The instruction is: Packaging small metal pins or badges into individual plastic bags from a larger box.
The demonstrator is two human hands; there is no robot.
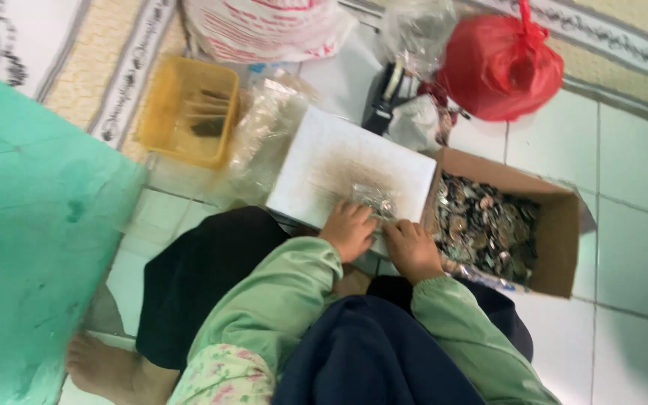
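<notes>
My left hand [348, 229] and my right hand [412, 247] rest side by side on the near edge of a white flat box [324, 161] that serves as a work surface. Both hands pinch a small clear plastic packet [375, 201] with small metal parts inside. To the right, touching the white box, stands an open cardboard box [560, 225] full of small round metal pieces [481, 225]. My green sleeves and dark lap fill the bottom of the view.
A yellow plastic basket [189, 112] sits at the upper left beside crumpled clear bags [268, 131]. A red plastic bag [500, 64] and a white printed sack [256, 30] lie behind. A green mat [31, 225] covers the left floor; white tiles lie on the right. A bare foot [106, 367] shows at the bottom left.
</notes>
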